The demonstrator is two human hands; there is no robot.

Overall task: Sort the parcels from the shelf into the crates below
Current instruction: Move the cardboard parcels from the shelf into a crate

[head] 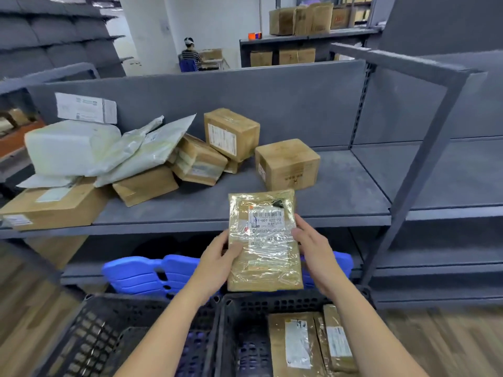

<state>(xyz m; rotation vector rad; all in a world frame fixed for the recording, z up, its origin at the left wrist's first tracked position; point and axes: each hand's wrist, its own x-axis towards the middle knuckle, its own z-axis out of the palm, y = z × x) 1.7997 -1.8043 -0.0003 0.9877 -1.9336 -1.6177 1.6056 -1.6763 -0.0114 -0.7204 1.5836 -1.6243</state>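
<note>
The label print on the tape-wrapped flat parcel (pixel 264 240) is too blurred to be read, and the fingers behind it are hidden. The parcel is held above the black crate (pixel 272 300), before the shelf (pixel 340 197). It is gripped at 9 o'clock by the left hand (pixel 217 257) and at 3 o'clock by the right hand (pixel 310 246), thumbs on its face.

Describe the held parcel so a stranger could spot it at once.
Find the grey shelf; before its front edge, above the black crates, the left hand and right hand hold a flat parcel. Unlike the boxy cartons on the shelf, it is thin and glossy with clear wrap, barcode label showing.
</note>
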